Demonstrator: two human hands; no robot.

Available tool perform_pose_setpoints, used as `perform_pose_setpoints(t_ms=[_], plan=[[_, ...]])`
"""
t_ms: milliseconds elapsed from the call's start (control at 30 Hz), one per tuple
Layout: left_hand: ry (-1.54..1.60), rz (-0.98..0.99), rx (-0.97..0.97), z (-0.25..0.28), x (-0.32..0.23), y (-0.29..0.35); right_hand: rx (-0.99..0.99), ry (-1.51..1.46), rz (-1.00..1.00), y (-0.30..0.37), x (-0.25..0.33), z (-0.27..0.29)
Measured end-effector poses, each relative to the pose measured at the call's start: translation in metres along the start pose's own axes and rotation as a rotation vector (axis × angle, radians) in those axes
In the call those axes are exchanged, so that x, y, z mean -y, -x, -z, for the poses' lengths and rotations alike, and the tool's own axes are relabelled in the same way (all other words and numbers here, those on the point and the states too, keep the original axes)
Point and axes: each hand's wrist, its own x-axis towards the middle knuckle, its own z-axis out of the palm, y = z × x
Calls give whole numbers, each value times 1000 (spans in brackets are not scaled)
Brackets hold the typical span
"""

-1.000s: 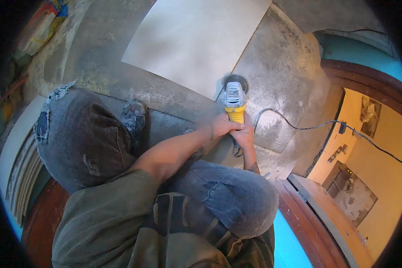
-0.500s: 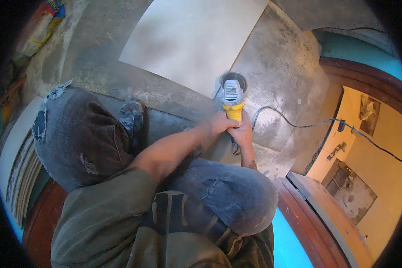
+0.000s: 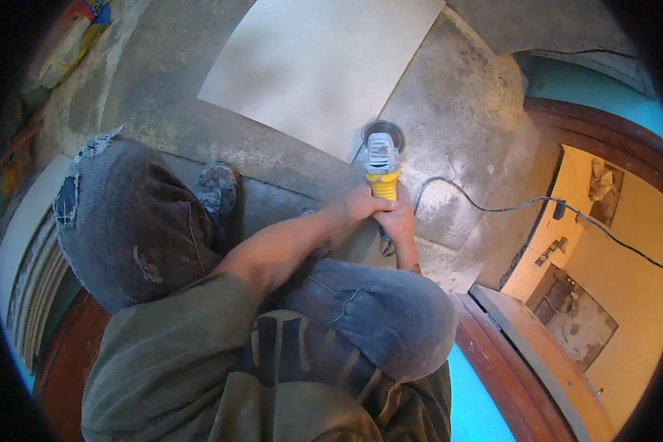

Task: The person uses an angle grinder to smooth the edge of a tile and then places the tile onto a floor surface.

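Observation:
Both my hands hold a yellow and grey angle grinder (image 3: 382, 155) out in front of my knees. My left hand (image 3: 362, 205) is wrapped round its yellow body. Just beside and behind it, my right hand (image 3: 399, 219) is closed on the rear part, which the fingers mostly cover. The round dark disc (image 3: 392, 132) at the tool's head sits over the near right corner of a large pale tile (image 3: 309, 66). Whether the disc touches the tile cannot be made out. Pale dust coats the grinder's head.
A dark cable (image 3: 486, 207) runs right from the grinder across the dusty grey floor (image 3: 449, 110). Stacked tiles (image 3: 33, 287) stand at the left, with colourful bags (image 3: 70, 51) beyond. A brown door frame (image 3: 516, 368) lies at the right. My dusty shoe (image 3: 217, 195) is near the tile.
The grinder has shifted very slightly left and toward me. Both hands keep the same hold on it.

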Motion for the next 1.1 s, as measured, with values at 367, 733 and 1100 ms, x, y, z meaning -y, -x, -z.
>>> perform_pose_setpoints(t_ms=[367,733,1100], plan=[[-19,37,43,9,-17,4,-22,46,-31,-1,11,-3],[-1,17,-2,11,-4,12,-13,-1,-17,6,-5,-16],[4,37,11,7,-4,8,1,-41,-11,4,6,-5]])
